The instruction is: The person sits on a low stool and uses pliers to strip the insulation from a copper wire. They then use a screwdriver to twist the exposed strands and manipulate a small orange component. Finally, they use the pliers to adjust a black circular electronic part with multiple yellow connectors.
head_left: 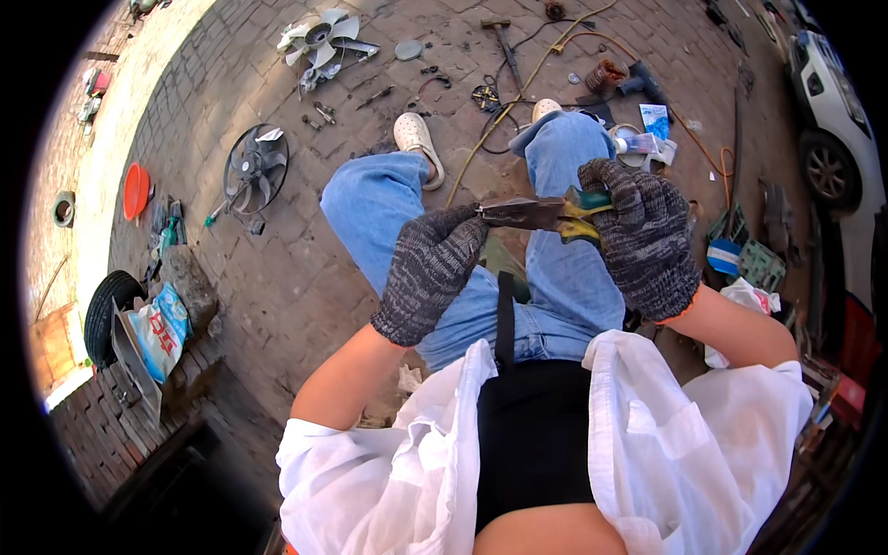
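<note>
My right hand [643, 227], in a dark grey knitted glove with an orange cuff, is closed round the green and yellow handles of a pair of pliers [527, 214]. The dark metal jaws point left, above my lap. My left hand [430, 268], gloved the same way, has its thumb and forefinger pinched together right at the tip of the jaws. A small pale, shiny bit shows there; its kind is too small to tell. The other fingers of my left hand are curled in.
On the brick paving beyond my feet lie a pale fan [321, 37], a hammer [502, 46] and a yellow hose [518, 97]. To the left are a black ringed fan [252, 168], a red basin [136, 191] and a tyre [104, 314]. A white car [837, 129] stands at right.
</note>
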Demonstrator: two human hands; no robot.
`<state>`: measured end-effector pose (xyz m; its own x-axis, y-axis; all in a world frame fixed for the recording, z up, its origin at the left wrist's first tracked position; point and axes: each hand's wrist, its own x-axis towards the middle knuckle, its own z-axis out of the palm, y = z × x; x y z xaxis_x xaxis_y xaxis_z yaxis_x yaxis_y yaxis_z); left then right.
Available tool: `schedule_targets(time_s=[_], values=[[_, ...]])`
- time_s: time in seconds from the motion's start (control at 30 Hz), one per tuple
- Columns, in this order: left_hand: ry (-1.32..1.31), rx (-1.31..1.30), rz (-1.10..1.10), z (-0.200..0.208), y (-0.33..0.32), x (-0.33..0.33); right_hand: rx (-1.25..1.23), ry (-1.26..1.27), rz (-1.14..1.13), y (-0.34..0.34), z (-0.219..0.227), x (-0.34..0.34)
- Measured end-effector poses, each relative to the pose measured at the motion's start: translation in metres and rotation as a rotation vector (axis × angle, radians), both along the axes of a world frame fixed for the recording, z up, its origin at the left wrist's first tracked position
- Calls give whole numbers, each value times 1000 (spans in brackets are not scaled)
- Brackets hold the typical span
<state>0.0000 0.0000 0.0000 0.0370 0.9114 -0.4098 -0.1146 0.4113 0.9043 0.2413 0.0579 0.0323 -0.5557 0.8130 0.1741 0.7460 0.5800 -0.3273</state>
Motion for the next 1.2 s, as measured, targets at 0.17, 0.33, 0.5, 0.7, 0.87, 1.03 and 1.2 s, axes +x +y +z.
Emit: schedule_targets(time_s=[0.17, 0.33, 0.5, 0.7, 0.87, 1.03, 1.2], values=[[165, -25, -103, 1, 5, -1, 236, -122, 92, 5, 10, -3], [103, 60, -7, -11, 1, -1, 270, -119, 88, 10, 5, -11], [10, 12, 45, 0, 0, 2, 191, -106, 136, 9, -3, -2], [60, 59, 77, 5, -2, 1, 106, -133, 180, 16, 2, -3], [125, 109, 39, 18, -4, 0, -109, -331, 231, 15, 2, 2], [120, 63, 57, 29, -6, -3, -191, -175, 186, 11, -5, 3], [71, 41, 29, 28, 0, -6, -435, -88, 83, 2, 2, 4]])
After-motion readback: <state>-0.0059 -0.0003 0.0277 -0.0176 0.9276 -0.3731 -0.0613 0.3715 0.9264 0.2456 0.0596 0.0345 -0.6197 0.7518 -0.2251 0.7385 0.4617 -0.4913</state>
